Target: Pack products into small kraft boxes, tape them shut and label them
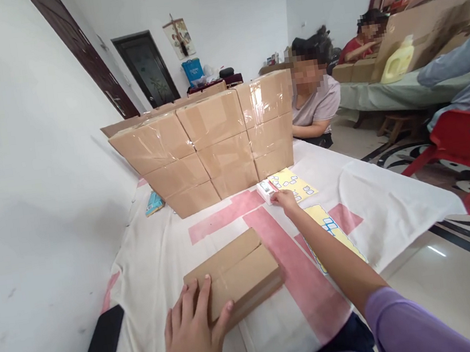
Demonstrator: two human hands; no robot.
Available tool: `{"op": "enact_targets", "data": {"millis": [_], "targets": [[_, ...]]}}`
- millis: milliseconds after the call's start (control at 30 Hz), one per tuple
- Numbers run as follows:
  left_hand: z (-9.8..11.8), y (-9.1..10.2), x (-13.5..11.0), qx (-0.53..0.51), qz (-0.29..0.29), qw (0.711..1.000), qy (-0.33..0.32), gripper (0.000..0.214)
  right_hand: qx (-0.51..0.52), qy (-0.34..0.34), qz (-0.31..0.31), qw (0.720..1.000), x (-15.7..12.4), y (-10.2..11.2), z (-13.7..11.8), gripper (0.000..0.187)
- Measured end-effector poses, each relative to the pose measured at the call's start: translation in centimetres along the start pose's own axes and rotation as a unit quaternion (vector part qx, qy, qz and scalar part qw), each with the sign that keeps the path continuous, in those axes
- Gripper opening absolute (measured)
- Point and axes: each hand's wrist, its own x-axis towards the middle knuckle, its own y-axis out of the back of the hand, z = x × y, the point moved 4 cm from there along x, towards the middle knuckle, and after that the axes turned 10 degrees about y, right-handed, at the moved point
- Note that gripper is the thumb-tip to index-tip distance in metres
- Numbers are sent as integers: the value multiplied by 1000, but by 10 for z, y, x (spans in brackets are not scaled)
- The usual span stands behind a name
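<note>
A closed brown cardboard box [234,271] lies at an angle on the cloth in front of me. My left hand [195,314] rests on its near left corner, fingers spread over the top and thumb by the near edge. My right arm reaches across the table. At its end my right hand [285,198] has its fingers closed at the end of a small white and red box [267,191], which sits before the stacked cartons. Beside that hand lies a yellow patterned sheet [299,183]. Another yellow sheet [326,227] is partly covered by my right forearm.
Taped cartons [224,143] form a wall across the table's far side. A black phone-like slab [99,349] lies at left, a blue packet [154,203] near the wall. A person [315,93] sits behind the cartons. A red chair [469,151] stands at right.
</note>
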Motion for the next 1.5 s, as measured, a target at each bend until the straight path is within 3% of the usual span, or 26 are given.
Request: {"op": "enact_targets", "data": {"millis": [500,800,1100,1333,1500], "targets": [[8,4,7,16,6,1000,10,67,53,2,0,999,15,5,12,36],[9,6,2,34,47,998,-38,58,-4,43,45,998,9,-4,28,37],[14,8,1,31,39,999,-11,51,-71,10,34,997,2,-3,20,38],[9,5,1,31,31,999,-6,53,-54,3,-37,998,-16,0,-11,39],[9,3,3,22,41,999,-11,52,-32,73,-182,980,-40,-3,-58,14]]}}
